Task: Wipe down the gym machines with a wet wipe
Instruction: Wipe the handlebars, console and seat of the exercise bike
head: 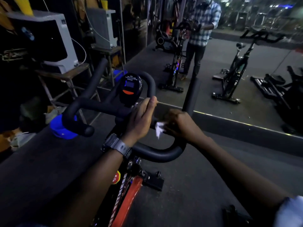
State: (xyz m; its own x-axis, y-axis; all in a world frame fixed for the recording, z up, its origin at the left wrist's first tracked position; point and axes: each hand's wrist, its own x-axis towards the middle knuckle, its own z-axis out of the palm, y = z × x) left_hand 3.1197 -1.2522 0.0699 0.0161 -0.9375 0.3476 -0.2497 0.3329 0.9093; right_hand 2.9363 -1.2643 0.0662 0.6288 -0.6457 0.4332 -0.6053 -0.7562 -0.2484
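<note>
black foam handlebars (pixel 114 108) of an exercise bike (pixel 129 190) fill the middle of the view, with both hands on them. the right hand (pixel 178 123) is curled around a crumpled white wipe (pixel 159 128), pressing it against the bar just right of the centre clamp. the left hand (pixel 141 118) sits just beside it on the left, fingers wrapped over the bar near the base of the little console (pixel 130 89), so it's grasping the handlebar. there's a dark watch (pixel 117 145) on the left wrist. the console has a small blue-lit screen and an orange button. the bike frame below is red-orange and black. off to the near left, a blue cap-like thing (pixel 61 128) sits behind the left bar end. far left has a grey box-shaped unit (pixel 49 40) on a metal stand (pixel 65 76). straight ahead is a mirror wall (pixel 229 63), reflecting a person in a checked shirt (pixel 203 23) at the bike and another bike (pixel 237 69) to the right.
</note>
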